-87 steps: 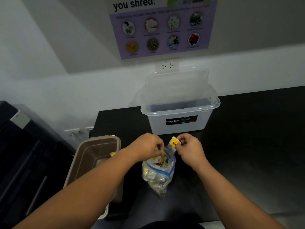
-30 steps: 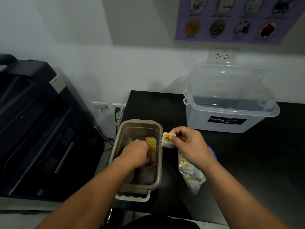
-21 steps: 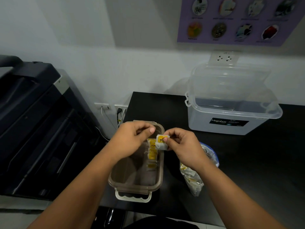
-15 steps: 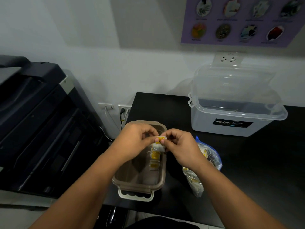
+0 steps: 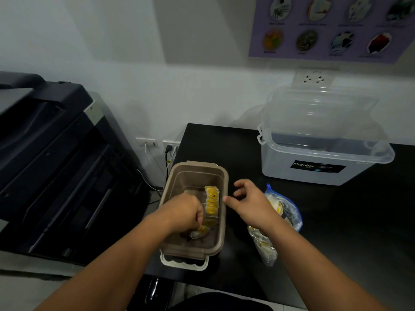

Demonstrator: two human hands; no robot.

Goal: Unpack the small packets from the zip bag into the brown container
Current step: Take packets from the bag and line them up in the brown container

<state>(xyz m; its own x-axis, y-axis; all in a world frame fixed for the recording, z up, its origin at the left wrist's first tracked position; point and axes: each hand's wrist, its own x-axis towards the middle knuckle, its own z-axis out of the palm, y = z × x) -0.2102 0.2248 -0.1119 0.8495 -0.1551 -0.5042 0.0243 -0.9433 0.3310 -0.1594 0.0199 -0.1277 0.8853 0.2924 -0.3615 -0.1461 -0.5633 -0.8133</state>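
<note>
The brown container (image 5: 186, 169) stands open at the left end of the black table. A row of yellow-and-white packets (image 5: 211, 203) leans along its right inner wall. My left hand (image 5: 185, 213) is down inside the container, fingers closed on one small packet (image 5: 199, 232) near the front. My right hand (image 5: 249, 202) hovers just right of the container rim, fingers spread and holding nothing. The clear zip bag (image 5: 284, 217) with a blue seal lies on the table right of that hand, several packets inside, partly hidden by my right wrist.
A clear Megabox storage box (image 5: 314, 169) with its lid tipped back stands at the back right of the black table (image 5: 359, 232). A large dark printer (image 5: 51, 153) fills the left side. Wall sockets and cables (image 5: 157, 151) sit between printer and table.
Both hands met over the container and the right passed its packet to the left. The left hand has gone down into the container with it; the right hand has opened and drawn back.
</note>
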